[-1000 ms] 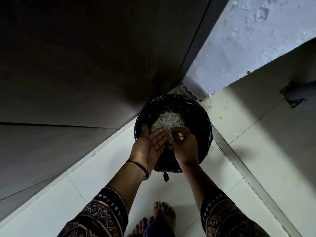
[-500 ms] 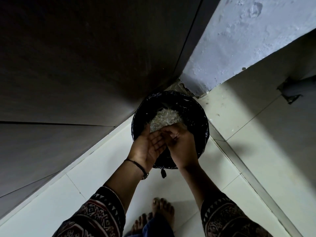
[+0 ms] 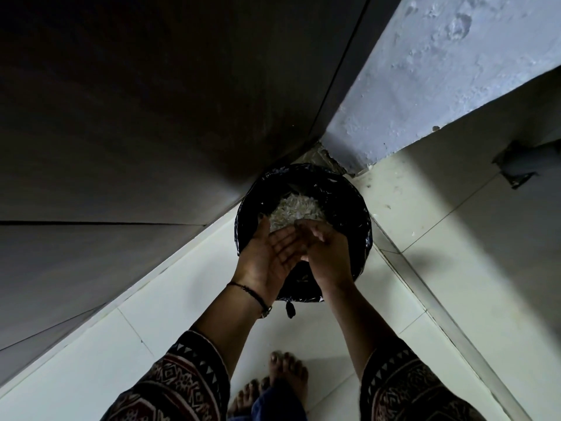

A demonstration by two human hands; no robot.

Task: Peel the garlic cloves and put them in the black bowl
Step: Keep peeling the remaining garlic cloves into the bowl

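I look down at a round bin lined with a black bag (image 3: 362,217), standing on the floor in a corner. A heap of pale garlic skins (image 3: 296,208) lies inside it. Both hands hover over the bin's near half. My left hand (image 3: 270,253) is palm up with its fingers spread flat. My right hand (image 3: 329,253) lies back up, its fingers resting across the left hand's fingertips. Nothing shows in either hand.
A dark cabinet front (image 3: 151,132) rises at the left and a rough blue-grey wall (image 3: 440,86) at the back right. Pale floor tiles (image 3: 425,238) surround the bin. My bare feet (image 3: 282,378) stand just below it. A metal fitting (image 3: 516,168) sticks out at the right.
A second ago my right hand pinched a bit of skin over the bin; now that hand is empty and has slid across the left fingers. The view shifted slightly.
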